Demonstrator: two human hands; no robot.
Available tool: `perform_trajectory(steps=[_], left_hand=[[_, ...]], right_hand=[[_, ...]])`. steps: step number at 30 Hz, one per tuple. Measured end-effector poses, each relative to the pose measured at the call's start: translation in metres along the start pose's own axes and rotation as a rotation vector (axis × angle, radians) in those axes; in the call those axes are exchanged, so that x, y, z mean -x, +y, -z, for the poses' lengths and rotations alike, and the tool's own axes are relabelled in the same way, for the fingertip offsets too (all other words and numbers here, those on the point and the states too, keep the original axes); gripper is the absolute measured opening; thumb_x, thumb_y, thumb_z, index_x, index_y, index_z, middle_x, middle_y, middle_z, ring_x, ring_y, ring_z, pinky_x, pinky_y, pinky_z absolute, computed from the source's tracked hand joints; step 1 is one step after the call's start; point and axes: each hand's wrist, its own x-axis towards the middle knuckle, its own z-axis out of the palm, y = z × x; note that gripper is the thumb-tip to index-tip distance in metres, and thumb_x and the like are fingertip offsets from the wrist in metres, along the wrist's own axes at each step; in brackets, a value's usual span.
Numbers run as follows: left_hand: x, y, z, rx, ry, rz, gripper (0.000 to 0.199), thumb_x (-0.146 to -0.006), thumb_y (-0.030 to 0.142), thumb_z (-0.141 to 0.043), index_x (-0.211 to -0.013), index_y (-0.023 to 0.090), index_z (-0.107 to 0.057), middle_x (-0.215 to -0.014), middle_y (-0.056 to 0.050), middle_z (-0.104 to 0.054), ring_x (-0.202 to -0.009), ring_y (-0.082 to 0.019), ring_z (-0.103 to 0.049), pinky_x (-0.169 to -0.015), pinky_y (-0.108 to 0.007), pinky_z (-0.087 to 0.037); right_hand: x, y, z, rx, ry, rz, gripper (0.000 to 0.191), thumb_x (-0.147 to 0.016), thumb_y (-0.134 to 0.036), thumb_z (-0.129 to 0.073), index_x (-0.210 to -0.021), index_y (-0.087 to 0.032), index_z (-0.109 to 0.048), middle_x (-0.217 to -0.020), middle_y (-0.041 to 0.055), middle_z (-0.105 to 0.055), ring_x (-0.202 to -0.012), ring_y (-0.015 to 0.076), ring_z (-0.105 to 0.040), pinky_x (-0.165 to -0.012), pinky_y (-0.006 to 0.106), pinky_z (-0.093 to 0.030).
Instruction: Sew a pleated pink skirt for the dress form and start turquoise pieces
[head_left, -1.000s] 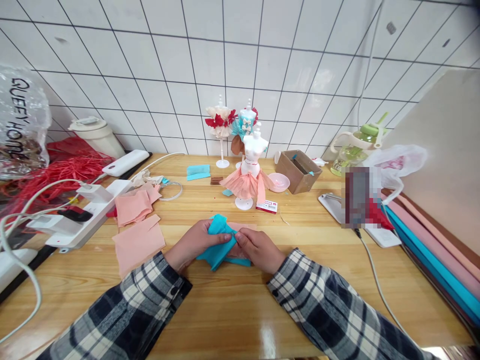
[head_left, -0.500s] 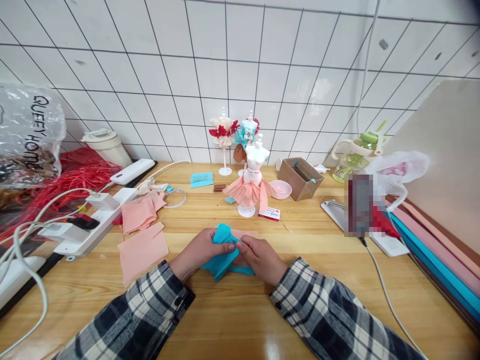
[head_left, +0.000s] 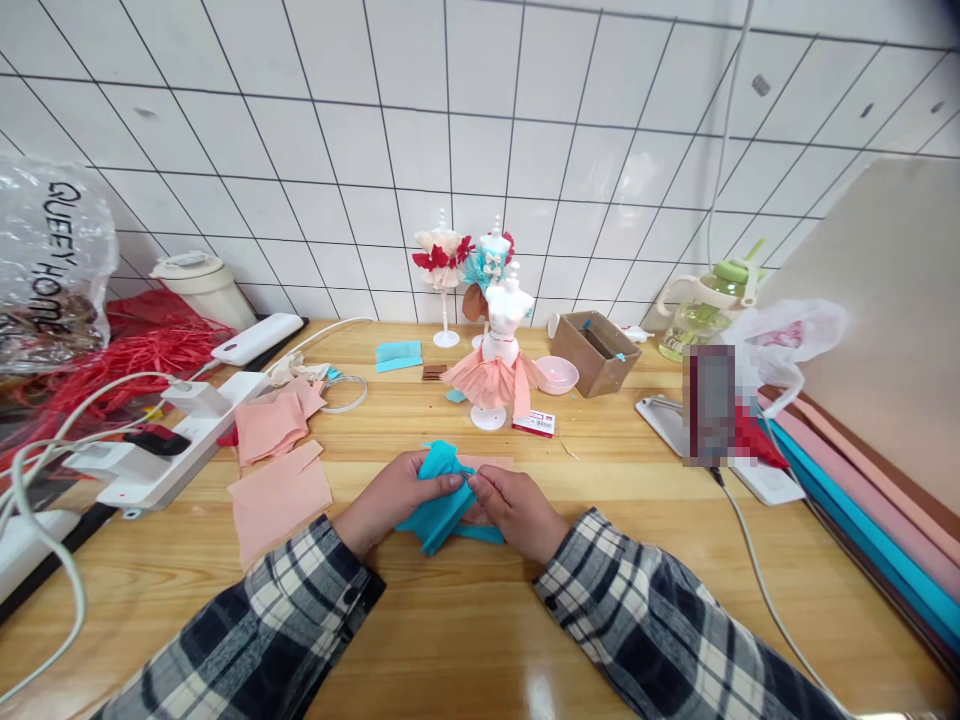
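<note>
Blue crepe-like material (head_left: 436, 512) is pinched between my two hands, low over the table in the middle. My left hand (head_left: 394, 497) has its thumb pressed on the blue piece from the left. From the right, my right hand (head_left: 517, 505) grips a gathered, twisted end of it between thumb and fingers. Pink material (head_left: 487, 463) lies behind and below the blue piece, partly covered by it. Beyond my hands a small white dress form (head_left: 504, 328) stands upright, wearing a pink skirt (head_left: 489, 380).
Two more dressed forms (head_left: 442, 265) stand by the tiled wall. A pink bowl (head_left: 556, 375) and brown box (head_left: 596, 352) sit right of centre. Pink pieces (head_left: 279, 495) and a power strip (head_left: 176, 455) lie left; a cable (head_left: 757, 570) crosses the right side.
My right hand has drawn slightly away from my left, and more of the twisted blue end shows between them. The whole view has shifted a little.
</note>
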Motion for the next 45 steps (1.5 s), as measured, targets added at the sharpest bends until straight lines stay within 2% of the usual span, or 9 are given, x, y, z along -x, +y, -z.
perform_trajectory(steps=[4,13,21,25,29,34,42,45], left_hand=[[0.0,0.001,0.001,0.009,0.02,-0.002,0.038,-0.056,0.05,-0.08,-0.072,0.017,-0.067,-0.071,-0.001,-0.071,-0.068,-0.021,-0.063,-0.061,-0.03,-0.05],[-0.001,-0.003,0.002,-0.053,-0.076,-0.001,0.028,-0.063,0.043,-0.078,-0.072,0.018,-0.07,-0.071,0.002,-0.072,-0.068,-0.019,-0.063,-0.064,-0.027,-0.049],[0.0,-0.002,-0.001,-0.097,-0.064,-0.032,0.03,-0.065,0.045,-0.076,-0.075,0.017,-0.07,-0.074,0.001,-0.072,-0.07,-0.021,-0.063,-0.065,-0.028,-0.049],[0.001,0.0,0.003,-0.113,-0.091,-0.095,0.035,-0.065,0.044,-0.077,-0.086,0.016,-0.07,-0.083,-0.001,-0.073,-0.079,-0.022,-0.064,-0.072,-0.029,-0.05],[0.003,0.004,0.008,-0.016,-0.126,-0.122,0.042,-0.071,0.045,-0.073,-0.102,0.016,-0.067,-0.099,-0.005,-0.072,-0.09,-0.024,-0.064,-0.077,-0.031,-0.05],[0.001,0.0,0.007,-0.024,-0.091,-0.068,0.041,-0.074,0.049,-0.07,-0.096,0.015,-0.07,-0.088,-0.005,-0.073,-0.078,-0.023,-0.065,-0.069,-0.03,-0.051],[-0.002,-0.004,0.009,-0.005,-0.096,-0.058,0.036,-0.073,0.047,-0.072,-0.09,0.016,-0.072,-0.083,-0.002,-0.074,-0.074,-0.02,-0.064,-0.068,-0.028,-0.05],[-0.003,-0.006,0.009,-0.024,-0.109,-0.06,0.033,-0.073,0.045,-0.072,-0.088,0.016,-0.072,-0.082,-0.001,-0.074,-0.073,-0.019,-0.064,-0.066,-0.026,-0.049]], right_hand=[[0.001,0.001,0.0,0.001,-0.003,-0.016,0.039,-0.097,-0.044,-0.031,-0.076,-0.02,-0.053,-0.074,0.0012,-0.06,-0.069,0.0139,-0.054,-0.064,0.024,-0.04],[0.001,0.004,-0.004,-0.033,-0.027,0.016,0.035,-0.097,-0.042,-0.031,-0.076,-0.021,-0.049,-0.073,0.0003,-0.058,-0.068,0.0131,-0.055,-0.062,0.023,-0.041],[0.001,0.002,-0.005,-0.029,-0.013,0.014,0.033,-0.096,-0.041,-0.032,-0.073,-0.021,-0.044,-0.069,0.0004,-0.056,-0.063,0.0135,-0.054,-0.058,0.023,-0.04],[0.0,0.005,-0.005,-0.044,0.007,0.006,0.035,-0.096,-0.043,-0.031,-0.072,-0.021,-0.043,-0.068,0.0004,-0.057,-0.064,0.0137,-0.055,-0.059,0.023,-0.04],[0.0,0.008,-0.005,-0.059,0.028,0.011,0.036,-0.097,-0.045,-0.031,-0.074,-0.021,-0.045,-0.071,0.0008,-0.06,-0.066,0.0137,-0.056,-0.061,0.023,-0.041],[0.0,0.006,-0.004,-0.031,0.023,0.002,0.036,-0.097,-0.044,-0.032,-0.072,-0.021,-0.043,-0.07,0.0012,-0.058,-0.065,0.0137,-0.056,-0.06,0.023,-0.041],[0.001,0.011,-0.009,-0.157,-0.011,-0.017,0.039,-0.097,-0.048,-0.028,-0.076,-0.021,-0.045,-0.071,-0.0001,-0.058,-0.065,0.0127,-0.058,-0.059,0.023,-0.041],[0.001,0.01,-0.008,-0.141,-0.019,-0.003,0.038,-0.097,-0.049,-0.03,-0.074,-0.021,-0.043,-0.066,-0.0014,-0.054,-0.061,0.0119,-0.054,-0.057,0.023,-0.038]])
